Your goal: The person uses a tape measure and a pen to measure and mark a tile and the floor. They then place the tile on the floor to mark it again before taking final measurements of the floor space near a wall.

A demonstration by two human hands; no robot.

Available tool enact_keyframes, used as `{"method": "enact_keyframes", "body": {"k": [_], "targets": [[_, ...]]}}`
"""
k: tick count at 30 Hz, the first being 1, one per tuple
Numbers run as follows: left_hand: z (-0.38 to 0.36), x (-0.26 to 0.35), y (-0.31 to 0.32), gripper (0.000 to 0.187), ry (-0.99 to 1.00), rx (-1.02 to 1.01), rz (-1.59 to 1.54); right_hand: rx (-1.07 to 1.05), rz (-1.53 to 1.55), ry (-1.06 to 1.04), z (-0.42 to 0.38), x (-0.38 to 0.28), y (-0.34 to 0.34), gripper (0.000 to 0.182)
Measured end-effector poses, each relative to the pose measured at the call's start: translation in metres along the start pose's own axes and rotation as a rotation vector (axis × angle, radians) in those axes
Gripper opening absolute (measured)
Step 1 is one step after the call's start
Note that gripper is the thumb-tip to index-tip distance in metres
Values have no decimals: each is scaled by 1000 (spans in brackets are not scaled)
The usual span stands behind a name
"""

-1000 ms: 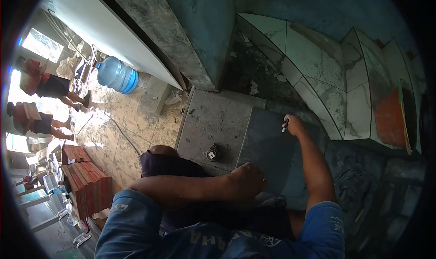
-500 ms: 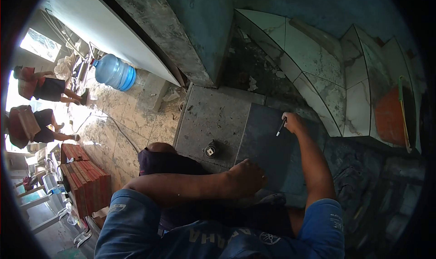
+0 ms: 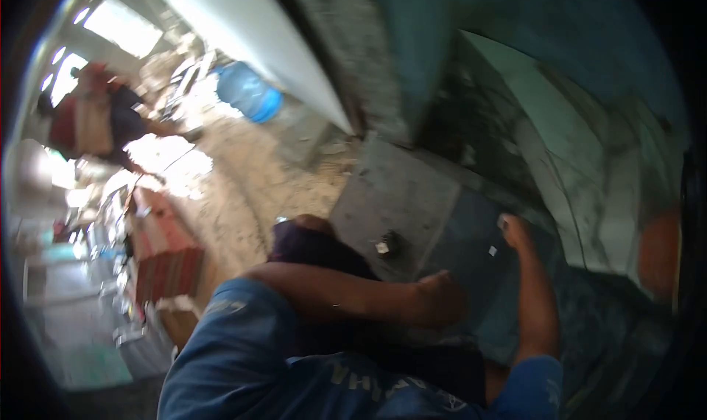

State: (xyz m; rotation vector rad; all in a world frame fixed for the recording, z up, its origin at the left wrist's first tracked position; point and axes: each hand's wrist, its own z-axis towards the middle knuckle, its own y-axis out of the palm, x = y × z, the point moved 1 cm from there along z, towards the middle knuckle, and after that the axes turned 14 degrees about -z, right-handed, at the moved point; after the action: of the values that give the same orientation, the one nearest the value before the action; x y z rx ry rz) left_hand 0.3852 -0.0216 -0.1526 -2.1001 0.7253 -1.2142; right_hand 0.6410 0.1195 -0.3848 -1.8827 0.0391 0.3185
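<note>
The whole view is motion-blurred. My right hand (image 3: pixel 517 233) is reached out over the far right part of a dark grey floor tile (image 3: pixel 471 287). Its fingers are closed on a thin marker (image 3: pixel 493 251) whose pale tip points down at the tile. My left hand (image 3: pixel 442 299) lies with curled fingers on the tile's near edge, my forearm crossing in front of my knee. A small round metal object (image 3: pixel 387 246) sits on the lighter grey slab (image 3: pixel 394 191) just left of the dark tile.
Pale marbled tiles (image 3: pixel 571 162) cover curved steps at the right, with an orange bucket (image 3: pixel 658 254) beyond them. A blue water jug (image 3: pixel 250 93) stands by the wall. A red stack of boxes (image 3: pixel 166 258) sits at the left, and a person (image 3: pixel 96 121) stands farther off.
The camera has swung, so the scene has tilted and blurred. My right hand with the marker has come slightly nearer along the tile. My left hand has stayed on the near edge.
</note>
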Motion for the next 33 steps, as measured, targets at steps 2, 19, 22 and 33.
{"method": "enact_keyframes", "body": {"k": [2, 19, 22, 33], "targets": [[0, -4, 7, 35, 3, 63, 40, -12, -92, -26, 0, 3, -1, 13], [8, -8, -4, 49, 39, -17, -41, -132, -135, -57, -18, -27, -12, 19], [10, -9, 0, 48, 31, 39, 3, -201, -180, -74, -15, -21, 13, 19], [2, -3, -15, 33, 34, 0, 2, -246, -276, -121, -21, -25, 32, 23]]}}
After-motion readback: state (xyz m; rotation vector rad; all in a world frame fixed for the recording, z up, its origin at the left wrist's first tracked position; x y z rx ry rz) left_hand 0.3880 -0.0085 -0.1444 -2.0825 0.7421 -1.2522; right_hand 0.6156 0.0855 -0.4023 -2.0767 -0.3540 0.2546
